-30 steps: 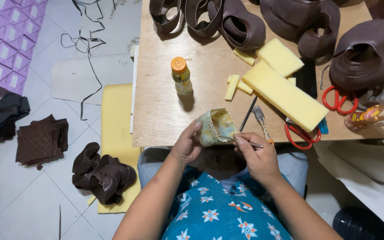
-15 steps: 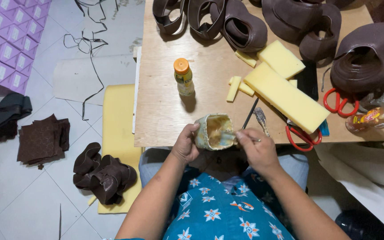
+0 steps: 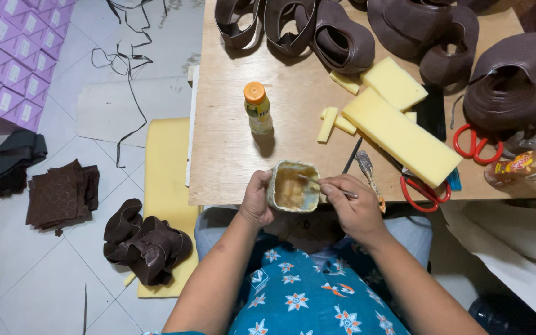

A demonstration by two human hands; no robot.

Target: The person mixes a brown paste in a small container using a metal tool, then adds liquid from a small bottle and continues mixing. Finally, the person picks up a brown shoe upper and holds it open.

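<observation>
My left hand [image 3: 257, 200] grips a small squarish glue-stained container [image 3: 293, 186] at the near edge of the wooden table [image 3: 231, 142]. The cup's opening faces up and shows yellowish glue inside. My right hand [image 3: 355, 208] holds a thin brush stick [image 3: 327, 188] whose tip dips into the container. Both hands sit over my lap, just in front of the table edge.
On the table stand a small bottle with an orange cap [image 3: 258, 109], yellow foam blocks [image 3: 401, 133], a second brush [image 3: 368, 170], two red scissors [image 3: 420, 192] and brown leather shoe uppers [image 3: 342, 40]. More brown pieces [image 3: 147, 245] and a yellow foam sheet [image 3: 165, 174] lie on the floor.
The container has tipped from lying sideways to opening-up, and my right hand has brought the brush tip into it. The view has shifted slightly.
</observation>
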